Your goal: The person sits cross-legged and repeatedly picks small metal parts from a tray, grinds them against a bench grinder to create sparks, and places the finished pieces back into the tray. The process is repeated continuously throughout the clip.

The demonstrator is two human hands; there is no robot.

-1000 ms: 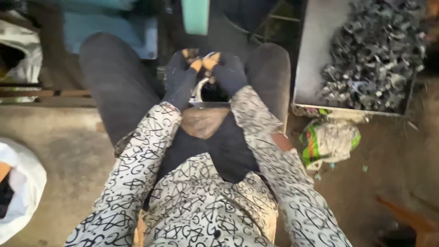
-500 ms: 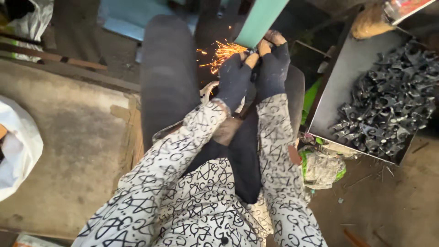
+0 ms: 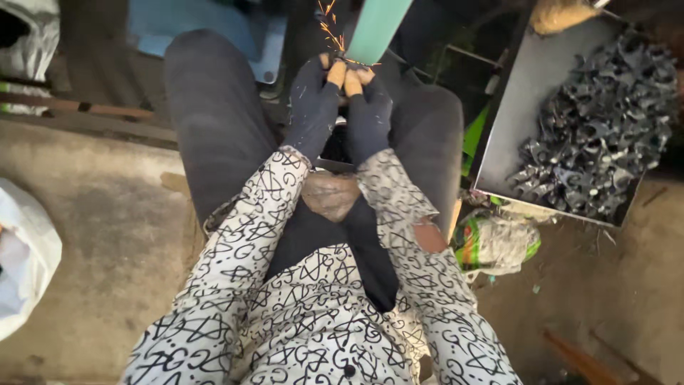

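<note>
The 2 gloved hands meet between the knees, the left hand and the right hand pressed side by side, each clenched around 1 small metal piece that is almost wholly hidden between the orange-tipped fingers. That piece sits at the far end of both grips, straight ahead of the fingertips and away from the body, and it meets the lower end of the teal belt, which slants up and to the right out of the top of the view. Orange sparks fly up and to the left from that contact. Both hands are equally near the piece; its long axis cannot be told, since too little of it shows. To the right, well apart from the hands, 1 metal tray carries a heap of grey metal parts, far too many and too tangled to count. Below the tray lies 1 crumpled green and white bag on the floor. At the left edge is 1 white sack, and another pale bag sits in the top left corner. The patterned sleeves, 2 of them, run from the body up to the gloves.
</note>
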